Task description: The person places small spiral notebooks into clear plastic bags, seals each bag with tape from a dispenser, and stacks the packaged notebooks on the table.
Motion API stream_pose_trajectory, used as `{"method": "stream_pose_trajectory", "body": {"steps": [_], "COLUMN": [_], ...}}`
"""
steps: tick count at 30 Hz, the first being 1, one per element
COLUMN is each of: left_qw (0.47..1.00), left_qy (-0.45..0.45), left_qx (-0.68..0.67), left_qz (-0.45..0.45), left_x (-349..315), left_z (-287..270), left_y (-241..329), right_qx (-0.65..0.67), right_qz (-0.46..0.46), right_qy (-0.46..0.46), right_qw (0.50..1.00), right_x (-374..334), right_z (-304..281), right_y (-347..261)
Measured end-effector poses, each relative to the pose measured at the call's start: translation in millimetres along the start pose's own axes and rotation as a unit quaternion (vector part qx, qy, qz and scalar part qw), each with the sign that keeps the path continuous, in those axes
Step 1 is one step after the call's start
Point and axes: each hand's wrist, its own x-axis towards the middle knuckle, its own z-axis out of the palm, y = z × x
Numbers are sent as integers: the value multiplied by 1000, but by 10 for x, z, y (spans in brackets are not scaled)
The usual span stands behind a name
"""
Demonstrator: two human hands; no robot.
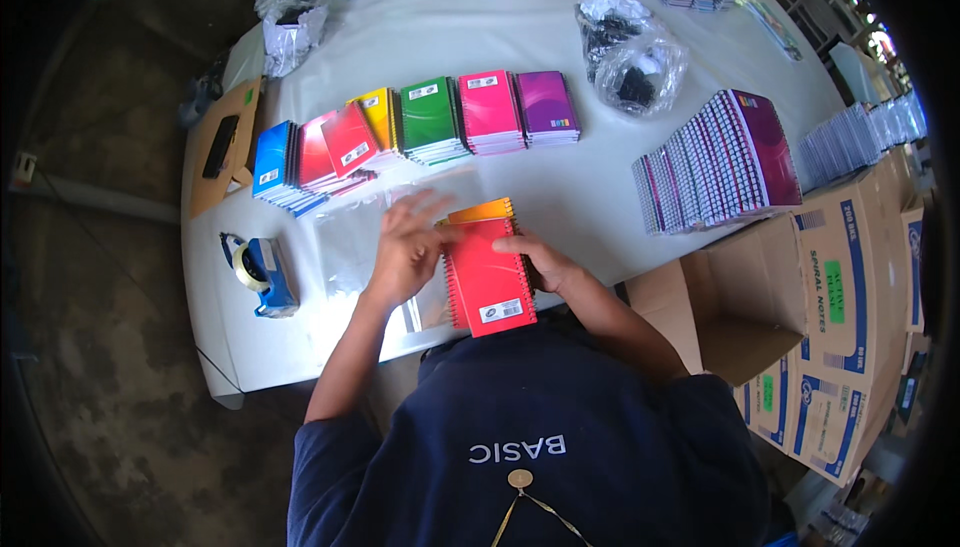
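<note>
Right of the tape dispenser (pixel 268 282), the smooth, rectangular red notebook (pixel 490 272) lies over one orange notebook (pixel 485 211), with red coils (pixel 452 292) along its left edge. My right hand (pixel 541 260) is clamped on the red notebook's right side, thumb on top, while my left hand (pixel 405 249) is raised by the coils, its blurred fingers apart; whether its thumb touches the notebook I can't tell. Beyond and right of the tape dispenser, I count six notebook stacks (pixel 430 112).

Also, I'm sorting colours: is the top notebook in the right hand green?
No, the top notebook in the right hand is plainly red.
</note>
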Motion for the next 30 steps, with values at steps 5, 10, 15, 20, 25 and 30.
{"method": "stream_pose_trajectory", "body": {"steps": [5,10,15,20,25,30], "left_qw": [810,836,867,889,940,957], "left_qy": [38,88,146,83,30,30], "left_qx": [-488,-439,-411,-368,-278,-228], "left_qz": [-323,-317,-240,-260,-196,-174], "left_x": [-401,-881,-1004,-1204,-1116,-1087], "left_z": [45,227,535,846,817,707], "left_y": [139,-137,-407,-834,-846,-947], "right_qx": [-130,-328,-374,-465,-524,-467], "right_qz": [-187,-301,-315,-293,-252,-194], "right_qy": [-4,-54,20,90,111,116], "right_qw": [974,894,872,830,806,855], "right_x": [131,449,741,883,849,892], "right_z": [252,339,115,-17,-89,-145], "right_y": [161,528,980,1205,1186,1191]}}
